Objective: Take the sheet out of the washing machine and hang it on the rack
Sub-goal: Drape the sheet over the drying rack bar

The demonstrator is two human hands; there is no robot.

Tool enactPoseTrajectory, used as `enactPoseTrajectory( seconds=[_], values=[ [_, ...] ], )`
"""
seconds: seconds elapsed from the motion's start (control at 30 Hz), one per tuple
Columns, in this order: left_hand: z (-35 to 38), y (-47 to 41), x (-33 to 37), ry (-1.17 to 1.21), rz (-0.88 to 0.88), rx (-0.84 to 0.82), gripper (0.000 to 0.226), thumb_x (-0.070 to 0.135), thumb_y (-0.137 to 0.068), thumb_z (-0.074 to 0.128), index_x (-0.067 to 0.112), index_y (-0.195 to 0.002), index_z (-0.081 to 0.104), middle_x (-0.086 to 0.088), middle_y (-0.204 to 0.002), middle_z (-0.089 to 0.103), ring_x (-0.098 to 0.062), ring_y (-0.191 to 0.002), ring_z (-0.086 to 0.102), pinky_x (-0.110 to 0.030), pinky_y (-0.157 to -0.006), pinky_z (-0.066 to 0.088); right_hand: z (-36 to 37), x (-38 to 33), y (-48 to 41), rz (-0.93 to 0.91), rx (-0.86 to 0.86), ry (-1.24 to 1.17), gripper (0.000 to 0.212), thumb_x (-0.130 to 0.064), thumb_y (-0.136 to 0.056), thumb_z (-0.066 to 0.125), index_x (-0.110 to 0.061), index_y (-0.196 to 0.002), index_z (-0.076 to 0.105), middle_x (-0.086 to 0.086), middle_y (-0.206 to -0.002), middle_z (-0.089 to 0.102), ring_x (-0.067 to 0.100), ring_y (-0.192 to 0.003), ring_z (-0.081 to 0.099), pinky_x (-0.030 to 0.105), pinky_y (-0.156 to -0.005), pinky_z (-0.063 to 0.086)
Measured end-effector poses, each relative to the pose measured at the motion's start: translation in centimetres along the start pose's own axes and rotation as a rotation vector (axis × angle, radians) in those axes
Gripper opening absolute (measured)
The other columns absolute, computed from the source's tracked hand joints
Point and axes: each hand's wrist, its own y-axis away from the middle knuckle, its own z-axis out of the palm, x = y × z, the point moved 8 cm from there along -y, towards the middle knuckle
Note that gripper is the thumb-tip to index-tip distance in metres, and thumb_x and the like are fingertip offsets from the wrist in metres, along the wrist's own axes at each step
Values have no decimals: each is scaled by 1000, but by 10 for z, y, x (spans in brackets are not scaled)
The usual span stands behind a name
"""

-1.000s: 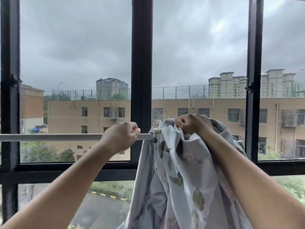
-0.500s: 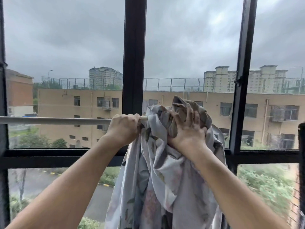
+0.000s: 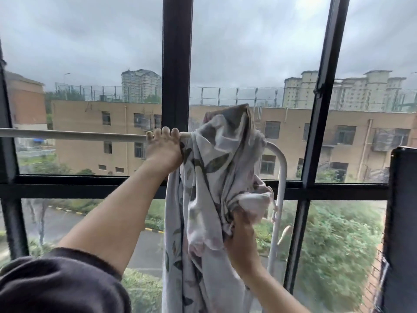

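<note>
The right hand (image 3: pixel 240 240) grips a bunched fold of the sheet (image 3: pixel 209 177) in curled fingers. Farther up, the left hand (image 3: pixel 163 147) curls its fingers over the rack (image 3: pixel 72 135), touching the sheet, which hangs over its bar before the window (image 3: pixel 177 64).

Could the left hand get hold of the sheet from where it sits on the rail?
Probably yes. The left hand grips the rail right beside the bunched sheet, with nothing between them; it would only need to loosen and slide sideways. The right hand holds the sheet lower down.
</note>
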Motion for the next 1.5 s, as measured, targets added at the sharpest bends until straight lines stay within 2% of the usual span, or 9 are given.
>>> enactPoseTrajectory(
  seconds=[0.2,0.3,0.43,0.53,0.67,1.13,1.33,1.4,1.5],
  values=[
    [3,10,-12,11,-23,-45,39,36,-94,29,10,-124,32,-14,-129,35,-31,-124,31,-48,-110,17,12,3,15,188,-365,272,36,-40,-88,48,-26,-118,35,5,-100,66,31,-85,64,32,-59,41],
    [2,13,-13,-9,-25,-44,44,41,-95,27,9,-125,31,-15,-129,35,-32,-125,30,-49,-111,14,-32,-35,-7,130,-213,293,34,-58,-84,45,-32,-107,47,-2,-102,62,24,-94,57,33,-70,47],
    [-2,19,-6,-2,-17,-30,43,38,-95,23,9,-126,30,-15,-132,34,-32,-127,29,-49,-113,11,-92,-83,-56,-62,214,331,54,-54,-79,58,-27,-122,40,3,-128,38,24,-118,40,49,-95,43],
    [-5,20,-2,-10,-8,-8,40,30,-94,23,10,-127,29,-14,-133,33,-32,-127,28,-49,-113,10,-93,-77,-111,29,91,398,77,-38,-82,64,-39,-141,15,11,-146,21,33,-123,40,47,-91,41],
    [-3,19,-9,-32,-18,2,39,29,-93,32,10,-127,28,-14,-131,33,-33,-126,29,-49,-113,9,-72,-51,-113,-39,67,503,39,-3,-86,52,-15,-122,44,13,-120,48,36,-89,61,36,-61,42],
    [-13,29,-11,-60,-6,39,48,36,-91,43,9,-128,28,-15,-131,35,-32,-125,32,-47,-112,13,-32,8,9,-153,-89,243,24,-13,-80,58,-6,-103,61,9,-115,57,28,-76,65,35,-56,57],
    [-13,30,-8,-31,-7,10,48,32,-88,45,10,-127,30,-14,-131,35,-32,-126,31,-47,-113,13,-109,-50,-54,-173,324,122,42,-43,-79,52,-18,-113,49,3,-122,44,17,-109,45,36,-82,49],
    [-10,30,0,-20,-1,13,45,30,-88,45,10,-126,30,-14,-129,35,-32,-125,32,-48,-113,14,-109,-70,-102,-108,195,155,61,-38,-79,60,-27,-134,34,4,-134,38,16,-112,44,28,-76,44],
    [-13,28,4,-32,-9,46,41,24,-88,42,10,-125,31,-14,-128,37,-32,-124,33,-49,-113,13,-94,-77,-141,-51,-22,386,49,-12,-84,56,-24,-129,42,6,-104,53,27,-92,58,26,-61,36]
  ],
)
